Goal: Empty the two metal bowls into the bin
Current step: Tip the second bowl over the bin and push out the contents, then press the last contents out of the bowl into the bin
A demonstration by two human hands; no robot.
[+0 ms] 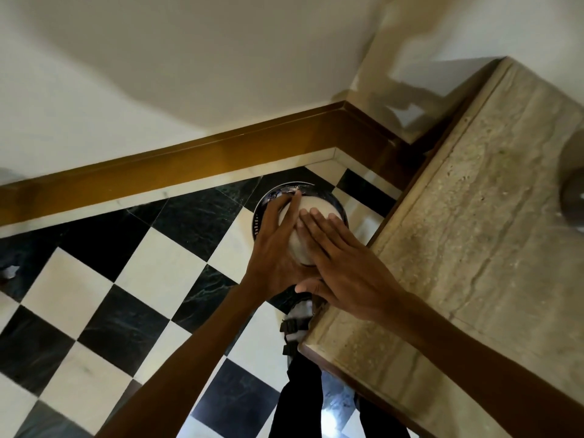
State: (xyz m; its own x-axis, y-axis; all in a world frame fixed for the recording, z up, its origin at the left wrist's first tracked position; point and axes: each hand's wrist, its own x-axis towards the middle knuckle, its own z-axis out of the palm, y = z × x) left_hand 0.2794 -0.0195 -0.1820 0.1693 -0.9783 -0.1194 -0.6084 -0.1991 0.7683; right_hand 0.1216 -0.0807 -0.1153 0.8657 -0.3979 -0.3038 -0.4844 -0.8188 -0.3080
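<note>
A round dark bin [264,203] with a shiny liner stands on the floor by the corner of the wall. Directly over it is an upturned metal bowl [317,206], its pale rounded underside facing me. My left hand [273,251] grips the bowl's left side, fingers reaching over its edge. My right hand [343,267] lies flat on the bowl's base with its fingers straight. The bowl's inside and contents are hidden. A second metal bowl [573,194], blurred, sits on the stone counter at the right edge of the view.
The stone counter [467,235] runs along the right, its corner close to my right forearm. A black-and-white chequered floor [151,273] spreads to the left. A brown skirting board [189,162] lines the white wall. My legs and a sandal [297,324] are below.
</note>
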